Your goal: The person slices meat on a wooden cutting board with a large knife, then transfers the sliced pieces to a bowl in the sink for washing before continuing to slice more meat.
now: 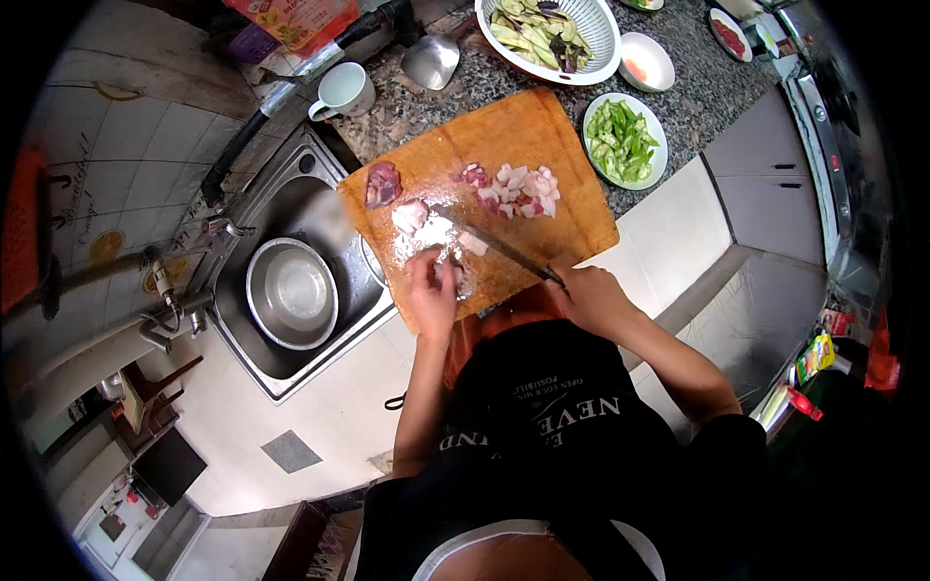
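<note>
My right hand (591,302) is wrapped round the handle of a kitchen knife (513,254). Its blade slants up and left across the wooden cutting board (552,126), beside a cut pale piece of meat (473,243). At the board's near left, my left hand (432,293) has its fingers curled on a pale, fatty piece of meat, partly hidden by fingers and glare. Another pale chunk (410,216) lies beyond that hand, and a dark red slab of meat (383,184) sits near the far left corner. Past the blade is a pile of diced pink and white meat (523,191).
Left of the board is a steel sink (276,382) with a metal basin (334,300) inside. Along the back stand a white mug (344,90), a wide metal spatula (431,63), a colander of sliced eggplant (605,44), a small bowl (659,60) and a plate of sliced green peppers (625,140).
</note>
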`<state>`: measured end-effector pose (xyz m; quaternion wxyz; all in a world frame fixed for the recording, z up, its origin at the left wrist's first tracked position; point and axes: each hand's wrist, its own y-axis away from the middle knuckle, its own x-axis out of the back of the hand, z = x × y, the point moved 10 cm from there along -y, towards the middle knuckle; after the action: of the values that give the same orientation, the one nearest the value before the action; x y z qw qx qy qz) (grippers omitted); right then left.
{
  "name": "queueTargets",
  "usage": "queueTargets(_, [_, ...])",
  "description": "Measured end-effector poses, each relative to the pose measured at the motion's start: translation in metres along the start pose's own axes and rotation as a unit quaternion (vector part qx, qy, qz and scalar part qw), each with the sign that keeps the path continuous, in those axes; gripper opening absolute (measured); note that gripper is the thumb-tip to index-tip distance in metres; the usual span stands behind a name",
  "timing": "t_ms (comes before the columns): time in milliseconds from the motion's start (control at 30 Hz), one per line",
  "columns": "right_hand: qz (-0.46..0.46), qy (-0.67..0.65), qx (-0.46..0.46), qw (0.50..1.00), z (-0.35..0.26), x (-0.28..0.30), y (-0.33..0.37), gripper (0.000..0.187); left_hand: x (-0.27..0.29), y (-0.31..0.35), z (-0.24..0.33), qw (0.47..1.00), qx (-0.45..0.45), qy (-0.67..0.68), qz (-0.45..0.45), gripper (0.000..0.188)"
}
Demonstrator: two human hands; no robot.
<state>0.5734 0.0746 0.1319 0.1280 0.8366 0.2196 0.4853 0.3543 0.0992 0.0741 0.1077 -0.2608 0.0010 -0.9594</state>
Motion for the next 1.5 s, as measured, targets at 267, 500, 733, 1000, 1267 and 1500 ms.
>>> queueTargets(267, [0.01, -0.015, -0.032, 0.999, 0.038, 0.024, 0.01, 0.026, -0.072, -0.017, 0.042, 0.954, -0.115, -0.182, -0.21, 0.029])
queueTargets(500, [-0.004, 0.024, 0.017, 1.0, 0.058, 0.01, 0.007, 0.027, -0.085, 0.004, 0.015, 0.986, 0.073, -0.048, -0.143, 0.026])
queueTargets(733, [-0.03, 0.034, 0.067, 0.997, 0.044, 0.005, 0.007, 0.016, -0.086, 0.016, 0.03, 0.984, -0.074, -0.132, -0.097, 0.019])
queueTargets(1000, [-0.019, 0.103, 0.095, 0.99, 0.048, 0.007, 0.009, 0.014, -0.09, 0.023, 0.044, 0.982, -0.135, -0.117, -0.063, 0.025])
queueTargets(1267, [-0.12, 0.139, 0.093, 0.979, 0.045, 0.007, 0.0, 0.023, -0.1, 0.031, 0.006, 0.985, -0.114, -0.092, -0.087, 0.025])
queueTargets(1500, [-0.082, 0.067, 0.152, 0.983, 0.03, -0.02, -0.04, 0.02, -0.096, 0.029, 0.011, 0.988, -0.104, -0.082, -0.076, 0.021])
